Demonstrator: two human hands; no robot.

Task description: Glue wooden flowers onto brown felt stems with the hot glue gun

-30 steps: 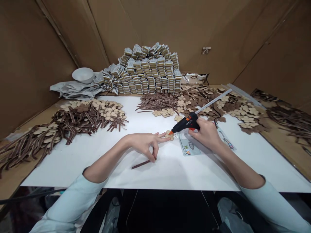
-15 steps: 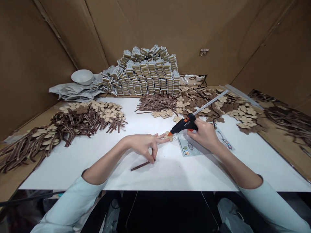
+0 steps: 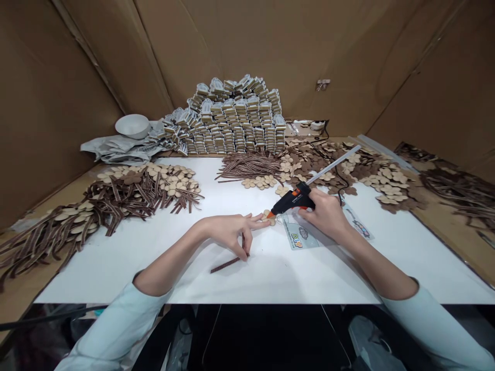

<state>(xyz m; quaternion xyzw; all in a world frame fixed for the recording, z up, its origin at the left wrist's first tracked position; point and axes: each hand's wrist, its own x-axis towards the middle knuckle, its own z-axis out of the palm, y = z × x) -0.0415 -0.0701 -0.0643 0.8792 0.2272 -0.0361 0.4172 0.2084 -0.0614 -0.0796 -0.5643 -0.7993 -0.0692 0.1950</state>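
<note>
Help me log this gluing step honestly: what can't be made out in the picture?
Head view throughout.
1. Glue at the glue gun nozzle on the wooden flower: too small to tell.
2. Trigger: covered by the right hand.
3. Upper end of the brown strip: hidden under left hand fingers.
4. Print on the clear packet: too small, partly under the right hand.
5. Back-row stacked pieces: too small to identify.

Grip of the glue gun unseen inside the right hand; packet print illegibly small.
</note>
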